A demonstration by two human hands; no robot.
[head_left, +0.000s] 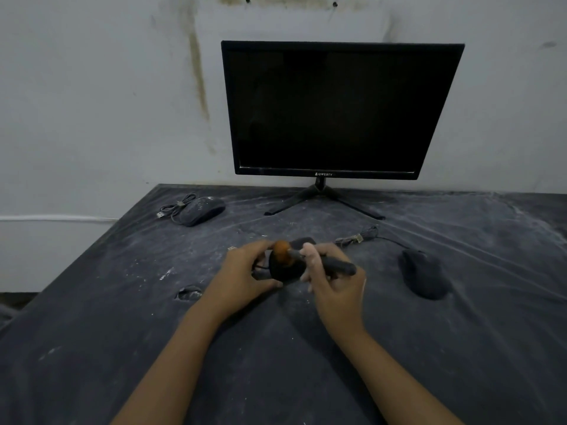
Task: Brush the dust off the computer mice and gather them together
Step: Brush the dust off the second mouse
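Note:
My left hand (245, 271) grips a black computer mouse (287, 271) held just above the dusty table, near its middle. My right hand (333, 277) holds a brush by its dark handle (337, 265); the orange bristle head (281, 252) lies on top of the held mouse. A second black mouse (425, 276) lies on the table to the right, its cable (359, 237) bundled behind it. A third, dust-speckled mouse (201, 211) with a coiled cable sits at the far left of the table.
A black monitor (334, 108) on a tripod foot (322, 200) stands at the back against the stained wall. The table (276, 348) wears a dark dusty cloth with a small hole (188, 293) left of my left forearm. The table's left edge runs diagonally.

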